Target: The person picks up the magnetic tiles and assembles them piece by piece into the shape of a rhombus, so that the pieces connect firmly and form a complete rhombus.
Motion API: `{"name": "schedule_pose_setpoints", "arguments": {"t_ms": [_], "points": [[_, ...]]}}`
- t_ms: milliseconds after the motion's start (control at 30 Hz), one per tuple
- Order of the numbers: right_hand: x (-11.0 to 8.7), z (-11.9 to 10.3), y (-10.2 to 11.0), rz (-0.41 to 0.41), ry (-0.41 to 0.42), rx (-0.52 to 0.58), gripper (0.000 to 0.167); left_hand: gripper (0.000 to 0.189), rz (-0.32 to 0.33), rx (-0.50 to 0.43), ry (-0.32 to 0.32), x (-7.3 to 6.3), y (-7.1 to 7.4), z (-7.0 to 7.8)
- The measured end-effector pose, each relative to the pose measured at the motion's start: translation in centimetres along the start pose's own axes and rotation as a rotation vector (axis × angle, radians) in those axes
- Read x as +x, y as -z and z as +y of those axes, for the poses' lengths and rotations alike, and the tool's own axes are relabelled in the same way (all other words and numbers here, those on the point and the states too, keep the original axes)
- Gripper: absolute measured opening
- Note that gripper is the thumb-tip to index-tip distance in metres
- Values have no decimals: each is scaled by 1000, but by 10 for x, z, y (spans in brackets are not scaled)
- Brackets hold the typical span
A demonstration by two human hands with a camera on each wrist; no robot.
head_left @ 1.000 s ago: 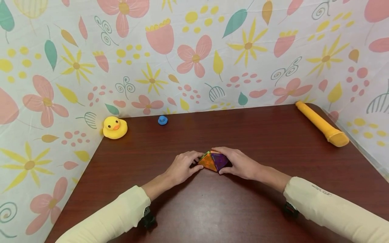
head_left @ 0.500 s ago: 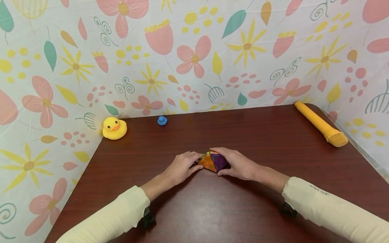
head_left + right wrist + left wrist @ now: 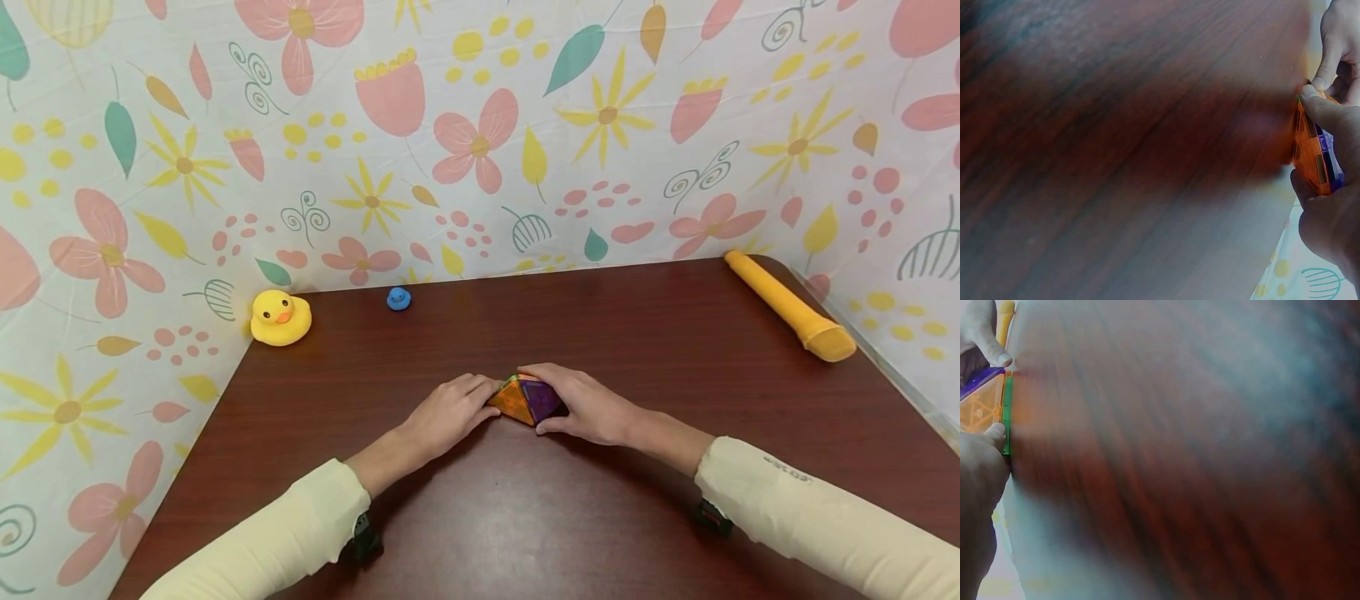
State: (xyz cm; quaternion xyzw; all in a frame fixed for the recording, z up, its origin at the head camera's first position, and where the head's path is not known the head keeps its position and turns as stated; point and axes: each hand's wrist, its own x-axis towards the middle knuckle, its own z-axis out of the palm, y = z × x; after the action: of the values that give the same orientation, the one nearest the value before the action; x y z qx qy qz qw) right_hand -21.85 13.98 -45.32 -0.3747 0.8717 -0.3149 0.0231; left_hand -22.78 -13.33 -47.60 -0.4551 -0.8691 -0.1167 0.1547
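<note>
A small pyramid of translucent magnetic tiles [image 3: 513, 402] sits on the dark wooden table between both hands. Its front shows an orange triangle and a purple triangle [image 3: 542, 400]; green edging [image 3: 1007, 419] appears along its bottom in the left wrist view. My left hand [image 3: 448, 414] holds the left corner, thumb in front and fingers behind. On the purple side, my right hand [image 3: 596, 406] grips the pyramid with its thumb low at the front and its fingers over the back upper edge. The right wrist view shows orange tiles [image 3: 1307, 147] between thumb and fingers. The far faces are hidden.
A yellow rubber duck [image 3: 281, 318] stands at the table's back left, with a small blue duck [image 3: 398, 299] to its right. A yellow microphone-shaped object [image 3: 790, 306] lies along the back right edge. Flower-patterned cloth [image 3: 480, 208] hangs behind the table.
My left fingers have drawn in, closing the gap between them and the thumb. The right hand keeps its hold, and the pyramid stays almost in place.
</note>
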Motion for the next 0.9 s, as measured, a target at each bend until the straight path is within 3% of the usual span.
{"name": "schedule_pose_setpoints", "arguments": {"t_ms": [533, 767, 900], "points": [[2, 0, 0, 4, 16, -8, 88, 34, -4, -3, 15, 0, -1, 0], [0, 0, 4, -9, -25, 31, 95, 34, -2, -51, 49, 0, 1, 2], [-3, 3, 10, -26, -45, 54, 90, 36, -16, -84, 72, 1, 2, 3]]}}
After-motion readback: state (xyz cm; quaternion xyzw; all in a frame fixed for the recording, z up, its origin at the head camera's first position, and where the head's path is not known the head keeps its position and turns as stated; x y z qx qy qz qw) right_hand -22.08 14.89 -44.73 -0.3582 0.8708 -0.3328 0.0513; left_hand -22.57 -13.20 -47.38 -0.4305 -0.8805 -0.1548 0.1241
